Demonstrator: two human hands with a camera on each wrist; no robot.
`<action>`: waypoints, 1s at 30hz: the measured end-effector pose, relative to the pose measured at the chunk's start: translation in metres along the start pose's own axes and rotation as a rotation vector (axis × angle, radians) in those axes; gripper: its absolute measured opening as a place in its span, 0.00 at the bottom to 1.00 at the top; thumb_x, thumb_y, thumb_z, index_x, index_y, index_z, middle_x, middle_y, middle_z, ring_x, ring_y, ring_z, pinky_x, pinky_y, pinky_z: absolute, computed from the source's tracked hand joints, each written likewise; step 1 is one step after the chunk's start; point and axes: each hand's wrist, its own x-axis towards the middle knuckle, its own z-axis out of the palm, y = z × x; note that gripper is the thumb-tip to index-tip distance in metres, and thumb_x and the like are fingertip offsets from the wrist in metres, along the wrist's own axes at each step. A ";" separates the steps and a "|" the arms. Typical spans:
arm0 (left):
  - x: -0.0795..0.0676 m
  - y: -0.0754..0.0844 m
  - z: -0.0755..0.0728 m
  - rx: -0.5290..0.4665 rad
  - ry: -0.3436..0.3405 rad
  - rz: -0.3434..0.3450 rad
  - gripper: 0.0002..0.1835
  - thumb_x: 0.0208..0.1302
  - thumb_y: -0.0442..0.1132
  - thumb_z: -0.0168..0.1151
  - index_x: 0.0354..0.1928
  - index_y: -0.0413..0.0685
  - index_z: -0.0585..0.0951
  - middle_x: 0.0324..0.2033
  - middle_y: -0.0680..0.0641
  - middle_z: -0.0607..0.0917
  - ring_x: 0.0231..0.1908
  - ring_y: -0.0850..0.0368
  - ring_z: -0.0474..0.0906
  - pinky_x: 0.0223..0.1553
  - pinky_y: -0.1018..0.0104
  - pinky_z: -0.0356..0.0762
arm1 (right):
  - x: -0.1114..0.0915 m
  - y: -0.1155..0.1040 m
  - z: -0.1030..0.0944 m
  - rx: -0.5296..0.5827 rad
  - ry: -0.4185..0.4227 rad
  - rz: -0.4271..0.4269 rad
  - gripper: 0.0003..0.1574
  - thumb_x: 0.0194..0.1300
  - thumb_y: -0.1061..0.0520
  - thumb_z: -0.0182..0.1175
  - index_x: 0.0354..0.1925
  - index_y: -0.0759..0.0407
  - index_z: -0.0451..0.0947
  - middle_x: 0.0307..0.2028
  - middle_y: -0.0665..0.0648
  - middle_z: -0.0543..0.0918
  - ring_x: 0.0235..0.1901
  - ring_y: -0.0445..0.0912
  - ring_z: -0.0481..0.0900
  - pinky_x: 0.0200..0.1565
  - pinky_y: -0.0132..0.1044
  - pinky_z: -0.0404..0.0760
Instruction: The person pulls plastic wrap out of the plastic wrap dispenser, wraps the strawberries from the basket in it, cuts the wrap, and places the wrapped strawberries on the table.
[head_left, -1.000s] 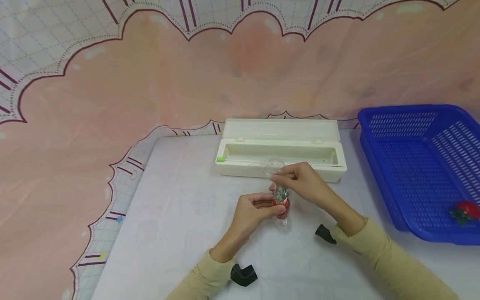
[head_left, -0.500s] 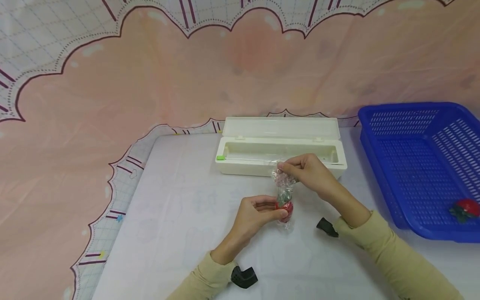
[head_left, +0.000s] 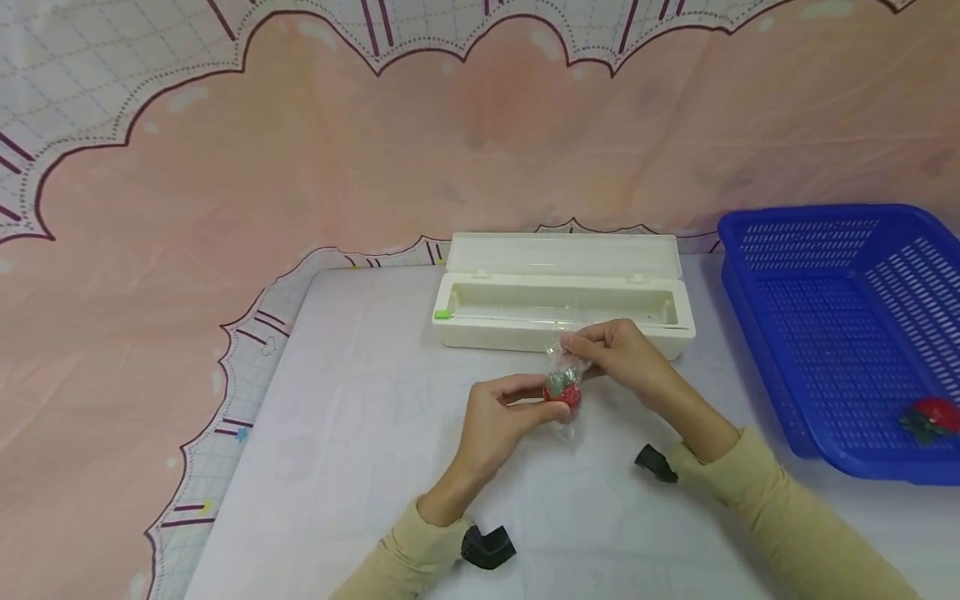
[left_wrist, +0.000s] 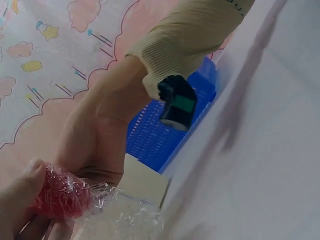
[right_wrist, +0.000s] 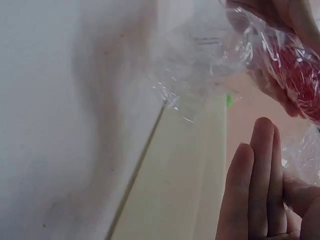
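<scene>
A red strawberry point(head_left: 564, 395) with a green leafy top is wrapped in clear cling film point(head_left: 567, 359). My left hand point(head_left: 498, 417) holds it between thumb and fingers, just in front of the white box. My right hand point(head_left: 618, 354) pinches the film's far end, above the leaves. In the left wrist view the wrapped strawberry point(left_wrist: 60, 194) lies under my left thumb, and a loose flap of film point(left_wrist: 122, 215) sticks out from it. The right wrist view shows my right fingers point(right_wrist: 262, 185) fairly straight, with film between them and the thumb.
Behind the hands stands a long white box point(head_left: 487, 336) with its lid raised and a green slider point(head_left: 442, 315) at its left end. A blue basket point(head_left: 757, 367) at the right contains an unwrapped strawberry point(head_left: 930, 418). White cloth point(head_left: 360, 450) covers the table.
My right hand first went up and away, drawing the film end out, then came slightly back down. My left hand has lifted the strawberry a little towards it.
</scene>
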 end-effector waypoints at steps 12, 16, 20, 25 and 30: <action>0.003 0.006 0.000 0.018 0.029 0.049 0.19 0.52 0.30 0.76 0.49 0.37 0.86 0.44 0.38 0.88 0.42 0.47 0.87 0.42 0.64 0.85 | -0.009 0.011 0.006 -0.015 -0.132 -0.008 0.16 0.73 0.64 0.53 0.51 0.76 0.80 0.39 0.64 0.88 0.34 0.42 0.87 0.41 0.38 0.86; 0.006 0.007 -0.001 0.044 0.054 0.093 0.19 0.52 0.30 0.76 0.48 0.38 0.86 0.45 0.40 0.88 0.45 0.50 0.86 0.43 0.63 0.85 | -0.011 0.012 0.006 0.008 -0.156 -0.022 0.15 0.74 0.65 0.52 0.45 0.77 0.81 0.36 0.63 0.89 0.34 0.45 0.88 0.42 0.40 0.86; 0.008 0.007 -0.002 0.054 0.079 0.131 0.18 0.52 0.30 0.76 0.47 0.38 0.87 0.46 0.43 0.85 0.47 0.53 0.84 0.45 0.63 0.85 | -0.011 0.012 0.006 0.022 -0.172 -0.048 0.15 0.73 0.64 0.53 0.49 0.77 0.79 0.39 0.65 0.88 0.35 0.45 0.88 0.42 0.40 0.87; 0.008 0.006 -0.002 0.038 0.108 0.143 0.17 0.52 0.31 0.76 0.46 0.38 0.87 0.45 0.44 0.83 0.46 0.53 0.83 0.46 0.63 0.84 | -0.012 0.013 0.010 0.048 -0.154 -0.047 0.19 0.70 0.67 0.55 0.56 0.78 0.74 0.42 0.68 0.87 0.34 0.43 0.87 0.41 0.39 0.87; 0.008 0.005 -0.002 0.037 0.112 0.151 0.19 0.51 0.31 0.76 0.47 0.37 0.86 0.44 0.43 0.85 0.44 0.54 0.85 0.46 0.62 0.84 | -0.012 0.013 0.011 0.047 -0.142 -0.071 0.20 0.68 0.68 0.55 0.57 0.77 0.73 0.43 0.68 0.87 0.35 0.41 0.86 0.40 0.36 0.86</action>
